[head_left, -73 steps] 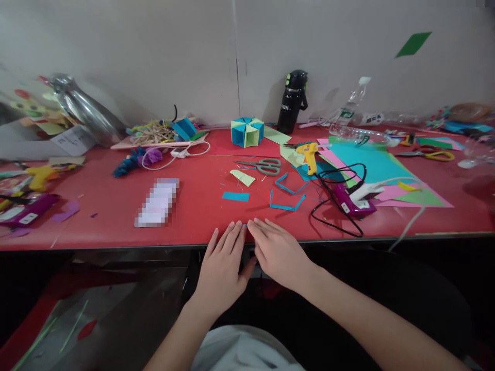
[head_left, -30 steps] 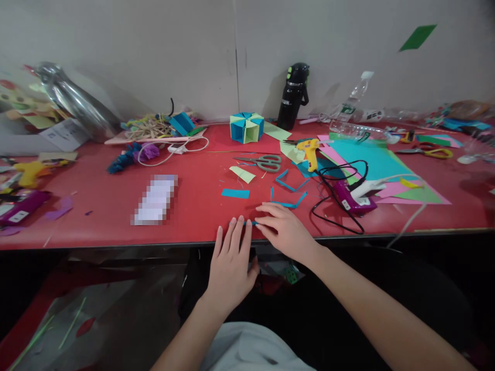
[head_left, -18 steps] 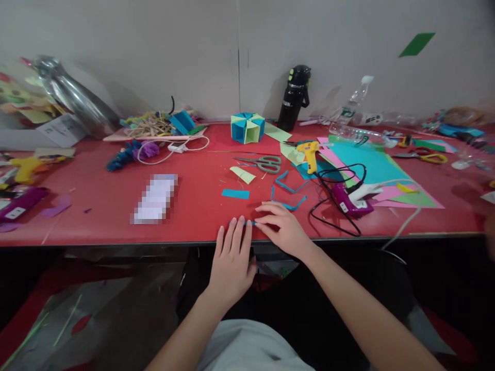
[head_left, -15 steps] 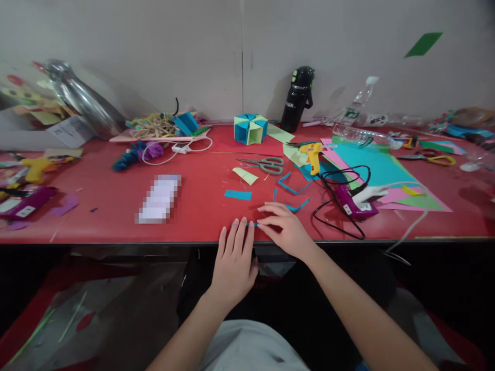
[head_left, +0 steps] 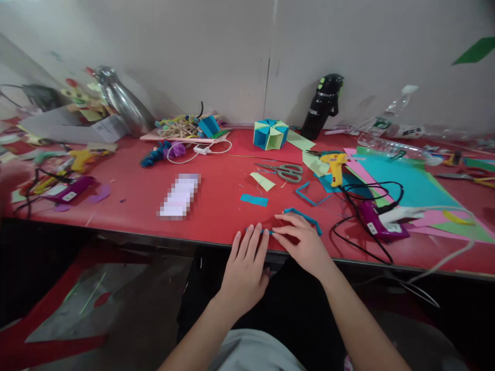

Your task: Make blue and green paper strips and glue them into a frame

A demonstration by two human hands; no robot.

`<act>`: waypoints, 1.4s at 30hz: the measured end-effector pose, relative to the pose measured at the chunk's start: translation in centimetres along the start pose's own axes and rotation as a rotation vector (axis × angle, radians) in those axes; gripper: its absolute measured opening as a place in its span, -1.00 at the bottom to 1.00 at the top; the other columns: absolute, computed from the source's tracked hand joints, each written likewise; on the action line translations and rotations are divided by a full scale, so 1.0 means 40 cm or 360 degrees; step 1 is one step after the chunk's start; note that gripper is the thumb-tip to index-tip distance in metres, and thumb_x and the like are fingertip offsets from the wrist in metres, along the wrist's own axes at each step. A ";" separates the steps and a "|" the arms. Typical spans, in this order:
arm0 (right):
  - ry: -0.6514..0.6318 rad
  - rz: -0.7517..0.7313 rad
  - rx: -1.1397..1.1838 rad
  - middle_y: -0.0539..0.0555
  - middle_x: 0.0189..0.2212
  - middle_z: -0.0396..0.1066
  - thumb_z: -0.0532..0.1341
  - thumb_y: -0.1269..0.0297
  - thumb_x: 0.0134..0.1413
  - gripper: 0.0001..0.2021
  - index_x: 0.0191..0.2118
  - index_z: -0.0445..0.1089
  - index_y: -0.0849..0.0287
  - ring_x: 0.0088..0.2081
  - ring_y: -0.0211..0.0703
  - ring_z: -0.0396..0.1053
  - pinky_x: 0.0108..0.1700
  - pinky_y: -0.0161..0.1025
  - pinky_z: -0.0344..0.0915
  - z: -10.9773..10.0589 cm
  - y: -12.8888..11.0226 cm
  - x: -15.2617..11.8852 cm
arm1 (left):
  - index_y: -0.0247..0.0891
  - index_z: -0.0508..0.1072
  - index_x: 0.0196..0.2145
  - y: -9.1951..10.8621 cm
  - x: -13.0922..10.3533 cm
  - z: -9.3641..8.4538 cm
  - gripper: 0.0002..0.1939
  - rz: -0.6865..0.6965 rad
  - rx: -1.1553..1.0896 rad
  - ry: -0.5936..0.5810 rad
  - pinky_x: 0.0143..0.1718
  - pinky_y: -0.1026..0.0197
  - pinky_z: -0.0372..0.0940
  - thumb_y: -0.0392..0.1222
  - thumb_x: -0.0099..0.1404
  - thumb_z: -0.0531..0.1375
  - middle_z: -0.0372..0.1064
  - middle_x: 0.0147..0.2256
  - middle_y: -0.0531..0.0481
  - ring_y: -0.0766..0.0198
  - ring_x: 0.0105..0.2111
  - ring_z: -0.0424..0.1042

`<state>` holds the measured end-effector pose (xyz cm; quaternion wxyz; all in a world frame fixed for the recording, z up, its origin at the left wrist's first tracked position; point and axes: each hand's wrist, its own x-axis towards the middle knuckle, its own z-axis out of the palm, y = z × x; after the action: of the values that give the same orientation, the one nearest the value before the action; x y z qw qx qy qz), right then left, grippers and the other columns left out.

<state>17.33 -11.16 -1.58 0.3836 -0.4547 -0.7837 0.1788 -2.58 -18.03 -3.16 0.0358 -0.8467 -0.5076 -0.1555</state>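
Pinching a blue paper strip (head_left: pixel 269 232), the right hand (head_left: pixel 305 245) sits two o'clock from the left hand (head_left: pixel 245 270), spread over the strip.

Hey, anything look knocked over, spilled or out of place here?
A bottle lies sideways on the paper sheets, as if tipped over, and a white cord droops off the front of the table, where it might snag. No spill shows.

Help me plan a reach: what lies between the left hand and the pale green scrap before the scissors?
A flat blue paper rectangle lies between the left hand and pale green scrap, in the head view.
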 end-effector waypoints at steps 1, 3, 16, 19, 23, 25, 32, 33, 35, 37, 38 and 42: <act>0.0000 -0.0005 0.0000 0.12 0.06 0.53 0.30 0.26 0.26 -0.88 -0.17 0.61 0.04 0.13 0.08 0.43 0.19 0.15 0.40 -0.001 0.000 0.000 | -0.37 -0.03 0.47 0.001 0.000 -0.002 -0.16 -0.0004 -0.0001 -0.0002 0.48 -0.14 -0.23 -0.12 0.35 0.17 -0.20 0.49 -0.21 -0.08 0.48 -0.17; 0.0000 -0.0006 0.0000 0.13 0.06 0.53 0.31 0.26 0.26 -0.89 -0.17 0.61 0.04 0.11 0.10 0.44 0.19 0.17 0.40 -0.003 0.000 0.000 | -0.37 -0.04 0.47 0.003 0.000 -0.006 -0.17 -0.0007 0.0003 -0.0001 0.48 -0.15 -0.22 -0.14 0.36 0.16 -0.20 0.49 -0.21 -0.07 0.48 -0.17; 0.0023 0.0021 0.0003 0.10 0.09 0.52 0.32 0.24 0.25 -0.90 -0.20 0.61 0.02 0.15 0.05 0.41 0.22 0.11 0.38 0.001 0.005 0.004 | -0.35 -0.06 0.48 -0.003 0.003 0.003 -0.15 0.0001 0.0046 -0.0018 0.47 -0.17 -0.22 -0.09 0.36 0.18 -0.21 0.49 -0.20 -0.09 0.48 -0.15; 0.0007 0.0058 -0.0033 0.08 0.11 0.50 0.32 0.23 0.25 -0.90 -0.24 0.61 0.02 0.17 0.07 0.39 0.24 0.12 0.36 -0.001 0.001 0.006 | -0.33 -0.02 0.47 -0.005 0.005 0.007 -0.18 -0.0004 0.0071 -0.0007 0.47 -0.16 -0.22 -0.08 0.37 0.17 -0.19 0.49 -0.19 -0.07 0.48 -0.14; 0.0022 0.0120 -0.0006 0.09 0.14 0.48 0.32 0.20 0.23 -0.91 -0.20 0.59 0.00 0.20 0.09 0.38 0.25 0.16 0.36 -0.001 0.000 0.004 | -0.34 0.00 0.46 -0.007 0.009 0.005 -0.21 0.0000 0.0069 -0.0011 0.47 -0.16 -0.21 -0.11 0.38 0.16 -0.18 0.48 -0.19 -0.07 0.48 -0.15; 0.0063 0.0136 0.0040 0.11 0.16 0.45 0.34 0.20 0.20 -0.85 -0.11 0.57 0.00 0.21 0.10 0.37 0.26 0.17 0.35 -0.002 -0.001 0.003 | -0.34 0.00 0.46 -0.007 0.010 0.002 -0.21 0.0001 0.0065 -0.0023 0.47 -0.16 -0.20 -0.13 0.38 0.15 -0.18 0.48 -0.19 -0.07 0.48 -0.15; 0.0271 0.0193 0.0338 0.18 0.22 0.38 0.36 0.14 0.17 -0.63 0.09 0.50 0.01 0.23 0.10 0.37 0.24 0.11 0.37 -0.018 0.005 0.013 | -0.36 0.00 0.46 -0.001 0.009 -0.004 -0.23 -0.0021 0.0065 -0.0012 0.47 -0.18 -0.16 -0.14 0.39 0.14 -0.16 0.48 -0.20 -0.08 0.48 -0.14; 0.0282 0.0220 0.0409 0.18 0.24 0.36 0.36 0.12 0.17 -0.60 0.11 0.49 0.01 0.24 0.10 0.36 0.20 0.08 0.41 -0.020 0.009 0.015 | -0.36 0.00 0.46 0.000 0.009 -0.005 -0.23 -0.0020 0.0062 -0.0013 0.47 -0.18 -0.16 -0.14 0.38 0.14 -0.16 0.48 -0.20 -0.07 0.48 -0.14; 0.0296 0.0263 0.0540 0.19 0.27 0.33 0.36 0.10 0.17 -0.58 0.14 0.47 0.01 0.25 0.09 0.35 0.13 0.02 0.45 -0.023 0.018 0.017 | -0.36 0.00 0.46 0.000 0.011 -0.004 -0.23 -0.0014 0.0055 -0.0011 0.47 -0.17 -0.16 -0.15 0.38 0.14 -0.15 0.48 -0.20 -0.07 0.48 -0.13; 0.0312 0.0289 0.0612 0.20 0.27 0.34 0.35 0.10 0.17 -0.60 0.12 0.49 0.02 0.26 0.09 0.35 0.12 -0.01 0.45 -0.025 0.022 0.016 | -0.36 0.01 0.45 -0.001 0.014 -0.002 -0.23 -0.0011 0.0044 0.0007 0.47 -0.18 -0.16 -0.15 0.38 0.14 -0.12 0.47 -0.21 -0.07 0.47 -0.11; 0.0316 0.0292 0.0622 0.20 0.26 0.36 0.35 0.10 0.18 -0.62 0.10 0.50 0.03 0.25 0.08 0.35 0.12 -0.02 0.45 -0.027 0.022 0.014 | -0.36 0.02 0.45 -0.001 0.016 0.000 -0.23 -0.0015 0.0036 0.0017 0.47 -0.18 -0.16 -0.15 0.38 0.14 -0.11 0.47 -0.22 -0.07 0.47 -0.10; 0.0239 0.0178 0.0529 0.16 0.10 0.49 0.34 0.16 0.20 -0.73 -0.01 0.53 0.06 0.15 0.02 0.43 0.11 -0.04 0.42 -0.035 0.009 0.009 | -0.35 0.04 0.45 -0.002 0.022 0.004 -0.25 -0.0045 -0.0008 0.0052 0.46 -0.17 -0.16 -0.15 0.38 0.14 -0.06 0.46 -0.23 -0.07 0.46 -0.05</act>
<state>18.50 -10.76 -0.73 0.5002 -0.4401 -0.6860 0.2923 -2.23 -17.20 -3.08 0.0398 -0.8369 -0.5184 -0.1709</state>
